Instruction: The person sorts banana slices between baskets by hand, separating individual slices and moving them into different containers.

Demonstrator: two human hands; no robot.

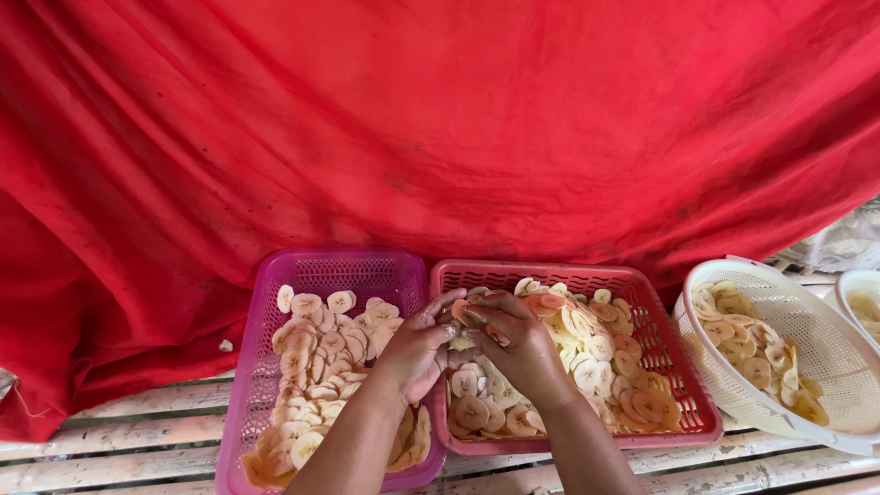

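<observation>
Meeting over the near left corner of the red basket (665,335), the left hand (417,353) and the right hand (518,344) press their fingertips together around a small stack of banana slices (463,312), the fingers curled and pinching it from both sides. Loose banana slices (596,353) cover the floor of the red basket, thickest toward its near rim and its right wall, with bare mesh showing along the far right wall. Touching the red basket's left wall stands a purple basket (321,270), its far end bare mesh and the rest spread with more slices (316,367); the left forearm crosses its near right corner. Just right of the red basket, close to its far right corner, a white colander (825,339) tilts toward the viewer, with slices (752,353) gathered in its lower left side. A second white bowl (857,293) is cut off by the frame edge beyond the colander. All containers rest on pale wooden slats (137,440), which lie bare to the left of the purple basket. Behind the red basket a red cloth (440,128) hangs down to the baskets' far rims, closing off the space there.
</observation>
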